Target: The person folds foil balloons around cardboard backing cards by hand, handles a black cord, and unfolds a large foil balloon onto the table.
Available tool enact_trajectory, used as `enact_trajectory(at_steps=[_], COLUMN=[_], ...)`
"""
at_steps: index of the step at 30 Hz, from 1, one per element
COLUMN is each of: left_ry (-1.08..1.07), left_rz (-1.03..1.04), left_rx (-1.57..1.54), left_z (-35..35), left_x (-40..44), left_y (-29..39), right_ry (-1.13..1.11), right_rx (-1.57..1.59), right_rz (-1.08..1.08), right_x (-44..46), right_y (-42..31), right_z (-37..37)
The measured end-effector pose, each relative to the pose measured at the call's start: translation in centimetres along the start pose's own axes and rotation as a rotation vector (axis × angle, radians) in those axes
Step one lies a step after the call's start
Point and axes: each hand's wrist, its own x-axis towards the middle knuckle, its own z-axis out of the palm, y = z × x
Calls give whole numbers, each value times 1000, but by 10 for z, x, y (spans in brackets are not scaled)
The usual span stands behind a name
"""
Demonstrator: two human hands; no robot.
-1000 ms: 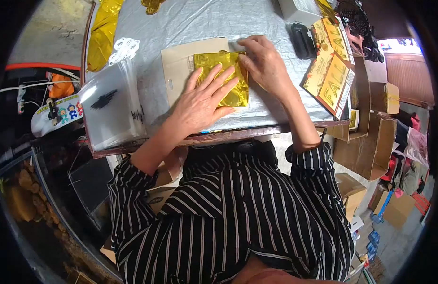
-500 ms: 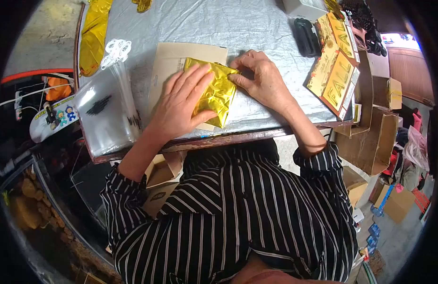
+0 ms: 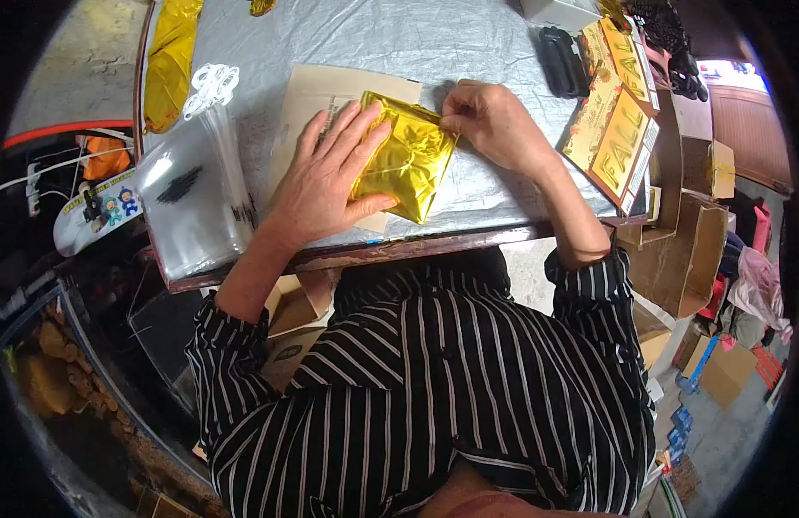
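A folded gold foil balloon [image 3: 405, 160] lies partly on a flat piece of brown cardboard [image 3: 309, 97] and partly on the silvery table cover. My left hand [image 3: 335, 164] rests flat on the cardboard and the foil's left side, fingers spread. At the foil's upper right corner, the thumb and fingers of my right hand [image 3: 490, 121] are pinched on its edge. Clear plastic bags [image 3: 192, 203] lie to the left, with a bundle of white rings [image 3: 211, 91] at their top.
Printed FALL cards [image 3: 619, 142] lie on the table's right side beside a black case [image 3: 562, 62]. A white box [image 3: 559, 10] stands at the back right. More gold foil [image 3: 171, 65] lies along the left edge. Cardboard boxes [image 3: 688, 250] stand right of the table.
The foil balloon has shifted right and slightly up, turning a little. My right hand has moved right with its corner; my left hand now covers less of the foil.
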Motion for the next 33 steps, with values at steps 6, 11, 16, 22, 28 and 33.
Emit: enact_trajectory(at_steps=[6, 11, 16, 22, 28, 33], left_ry=[171, 211, 187, 75, 92, 127], left_rz=[49, 122, -20, -121, -129, -141], left_rx=[6, -34, -83, -83, -138, -118], left_z=[4, 15, 19, 13, 15, 17], left_x=[13, 28, 44, 66, 70, 72], left_y=[9, 14, 10, 6, 6, 6], right_ry=[-109, -24, -52, -29, -10, -13], right_rx=[-86, 92, 65, 123, 129, 106], right_rz=[-77, -7, 117, 123, 114, 99], right_x=[2, 16, 25, 25, 24, 26], right_y=[2, 11, 15, 20, 17, 13], right_z=[-15, -7, 0, 5, 5, 2])
